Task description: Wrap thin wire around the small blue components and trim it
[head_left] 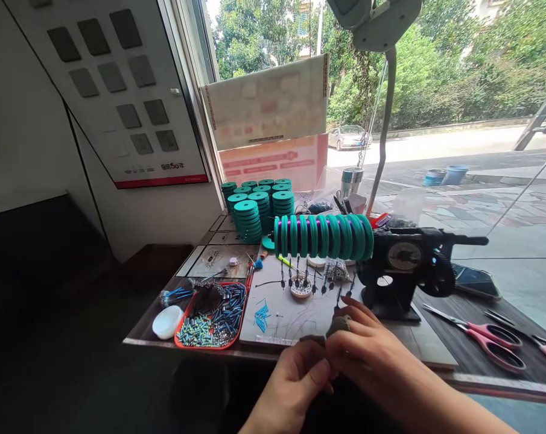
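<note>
My left hand (pixel 300 377) and my right hand (pixel 361 340) meet at the front edge of the table, below the winding machine (pixel 402 265). Pinched between the fingers of my left hand is something small and greyish, too hidden to name. The fingers of my right hand curl beside it, and what they hold is hidden. A row of teal spools (pixel 322 236) is mounted on the machine's shaft, with dark threaded pieces (pixel 315 288) hanging below. Behind them stands a small bowl of beads (pixel 300 286).
An orange-rimmed tray (pixel 212 316) of small parts and a white lid (pixel 168 322) lie left. Stacked teal spools (pixel 247 220) stand behind. Pink-handled scissors (pixel 494 343) and a phone (pixel 474 281) lie right. A lamp arm (pixel 385 132) rises behind the machine.
</note>
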`<state>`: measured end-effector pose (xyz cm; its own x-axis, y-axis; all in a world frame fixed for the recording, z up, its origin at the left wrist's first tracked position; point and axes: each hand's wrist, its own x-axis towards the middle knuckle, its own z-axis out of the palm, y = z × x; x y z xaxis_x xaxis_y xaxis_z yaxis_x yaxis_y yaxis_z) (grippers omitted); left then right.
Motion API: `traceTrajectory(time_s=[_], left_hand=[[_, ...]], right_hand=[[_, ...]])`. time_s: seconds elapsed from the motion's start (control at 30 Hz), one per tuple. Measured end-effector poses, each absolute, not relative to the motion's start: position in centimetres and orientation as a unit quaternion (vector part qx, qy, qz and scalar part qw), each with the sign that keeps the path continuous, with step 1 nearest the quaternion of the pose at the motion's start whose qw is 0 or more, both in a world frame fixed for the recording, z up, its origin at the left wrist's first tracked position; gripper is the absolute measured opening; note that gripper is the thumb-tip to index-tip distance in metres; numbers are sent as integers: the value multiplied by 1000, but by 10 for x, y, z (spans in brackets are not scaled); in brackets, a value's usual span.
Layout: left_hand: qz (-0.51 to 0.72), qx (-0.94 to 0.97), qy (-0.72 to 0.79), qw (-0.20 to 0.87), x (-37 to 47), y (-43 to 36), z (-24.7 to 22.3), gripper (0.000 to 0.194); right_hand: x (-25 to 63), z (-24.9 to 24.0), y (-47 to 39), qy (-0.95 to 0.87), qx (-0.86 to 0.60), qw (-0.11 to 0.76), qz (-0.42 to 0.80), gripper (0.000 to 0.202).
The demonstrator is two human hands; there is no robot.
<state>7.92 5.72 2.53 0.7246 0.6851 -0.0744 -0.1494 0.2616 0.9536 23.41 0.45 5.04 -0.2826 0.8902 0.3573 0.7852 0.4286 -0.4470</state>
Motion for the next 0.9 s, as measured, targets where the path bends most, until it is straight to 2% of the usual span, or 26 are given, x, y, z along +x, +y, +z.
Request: traceTrajectory(time_s=[0.23, 0.3, 0.37, 0.43, 0.5, 0.67, 0.9], left_hand=[[258, 441, 250, 822, 82, 56, 9, 35], [263, 413, 255, 834, 83, 55, 8, 34], [269, 382, 251, 848, 84, 53, 9, 31], [270, 351, 241, 863, 84, 52, 9, 29], [268, 327, 243, 873, 83, 50, 7, 26], [274, 285, 270, 878, 81, 45, 2, 22], [294, 288, 282, 866, 80, 40, -1, 27]], right_hand=[[232, 51, 6, -801, -533, 268, 49, 23], [233, 47, 3, -793, -544, 274, 14, 17], [235, 40, -3, -763, -563, 317, -24, 6], [236, 32, -11, -707, -594, 382, -29, 11], [236, 25, -18, -652, -625, 427, 43, 10], [225, 17, -19, -555, -595, 479, 329, 22], [217, 10, -9, -440, -541, 534, 478, 28]])
